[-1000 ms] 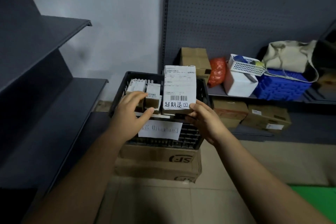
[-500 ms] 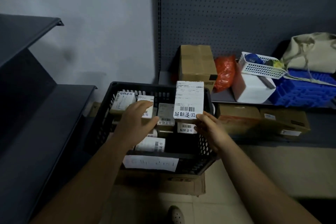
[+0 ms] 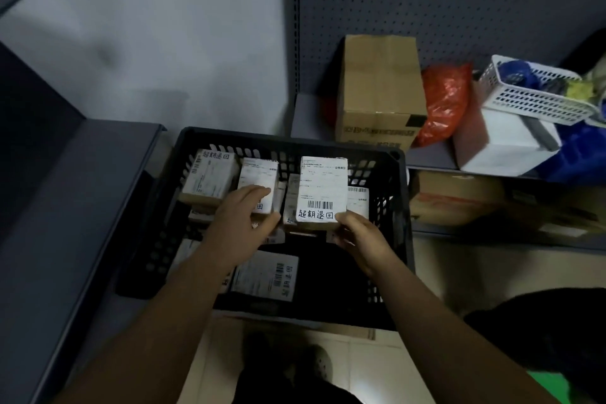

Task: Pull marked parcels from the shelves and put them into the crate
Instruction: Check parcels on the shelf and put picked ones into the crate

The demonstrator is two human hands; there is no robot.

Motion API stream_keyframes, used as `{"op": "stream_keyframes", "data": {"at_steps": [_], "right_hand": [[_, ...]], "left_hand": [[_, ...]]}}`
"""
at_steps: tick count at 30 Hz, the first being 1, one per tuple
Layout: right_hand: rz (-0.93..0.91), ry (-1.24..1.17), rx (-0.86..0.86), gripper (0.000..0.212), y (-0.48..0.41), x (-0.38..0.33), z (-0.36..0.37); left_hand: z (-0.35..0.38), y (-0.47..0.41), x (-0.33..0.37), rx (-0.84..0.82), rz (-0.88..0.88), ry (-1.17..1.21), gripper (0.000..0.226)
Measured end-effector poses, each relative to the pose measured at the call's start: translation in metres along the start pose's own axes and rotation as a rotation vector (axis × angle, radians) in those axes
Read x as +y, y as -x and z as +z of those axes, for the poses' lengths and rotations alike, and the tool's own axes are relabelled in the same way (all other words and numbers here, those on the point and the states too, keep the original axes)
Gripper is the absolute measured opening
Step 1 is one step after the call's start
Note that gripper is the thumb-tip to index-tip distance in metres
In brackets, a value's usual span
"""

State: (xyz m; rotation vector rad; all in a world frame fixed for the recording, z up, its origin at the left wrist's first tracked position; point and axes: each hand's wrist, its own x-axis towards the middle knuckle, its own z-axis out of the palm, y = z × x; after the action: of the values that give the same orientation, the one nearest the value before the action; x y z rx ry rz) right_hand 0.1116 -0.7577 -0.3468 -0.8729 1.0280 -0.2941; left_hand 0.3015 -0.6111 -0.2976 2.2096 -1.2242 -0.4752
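Head view looks down into a black plastic lattice crate [image 3: 288, 143] that stands on the floor between two shelf units. The right hand [image 3: 359, 238] pinches the near edge of a tall white-labelled parcel with a barcode and handwritten marks [image 3: 323, 190], thumb on the label face and fingers curled behind it. This parcel is held upright inside the crate, toward the far right corner. The left hand [image 3: 242, 218] lies with nearly straight fingers across a smaller white-labelled parcel [image 3: 259, 179] near the middle of the far edge, thumb spread below it; whether it actually grips the parcel cannot be told. Another marked parcel [image 3: 210, 177] leans in the far left corner, and a flat labelled parcel [image 3: 265, 275] lies on the crate floor by the near edge. On the grey metal shelf [image 3: 308, 115] behind the crate stand a brown cardboard box [image 3: 380, 85], a red plastic bag [image 3: 442, 105] and a white perforated basket [image 3: 531, 97].
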Motion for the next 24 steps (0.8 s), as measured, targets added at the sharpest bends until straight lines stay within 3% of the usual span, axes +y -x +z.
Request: {"op": "stream_keyframes", "data": {"at_steps": [11,17,22,24], "right_hand": [[0.041,0.061,0.075,0.017,-0.047,0.021,0.034],[0.064,0.127,0.177,0.033,-0.055,0.031,0.037],[0.048,0.102,0.218,0.017,-0.050,0.030,0.042],[0.048,0.086,0.223,0.023,-0.047,0.029,0.043]], "left_hand": [[0.013,-0.022,-0.050,-0.094,-0.032,-0.029,0.047],[0.018,-0.026,-0.060,-0.103,0.004,-0.017,0.047],[0.017,-0.023,-0.066,-0.107,0.029,-0.008,0.048],[0.016,-0.021,-0.066,-0.105,0.039,0.002,0.048]]}}
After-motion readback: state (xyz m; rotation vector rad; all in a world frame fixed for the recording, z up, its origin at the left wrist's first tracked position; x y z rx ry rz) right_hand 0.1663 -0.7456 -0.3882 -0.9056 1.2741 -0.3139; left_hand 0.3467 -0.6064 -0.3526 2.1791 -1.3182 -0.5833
